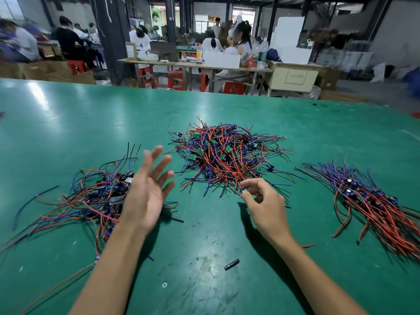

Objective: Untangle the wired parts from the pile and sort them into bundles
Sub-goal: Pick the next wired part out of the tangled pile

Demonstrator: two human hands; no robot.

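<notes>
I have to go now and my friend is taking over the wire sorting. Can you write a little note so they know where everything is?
Left hand: open, palm up, empty, above the left bundle.
Right hand: fingertips pinching at wire ends on the near edge of the middle pile; nothing pulled free yet.
Done: a loose, messy bundle on the left, and a neater bundle on the right with its wires lying the same way.
Left: the middle pile is still big and tangled. Keep pulling parts out and adding them to a bundle.
A small black piece lies on the green table near you.
</notes>
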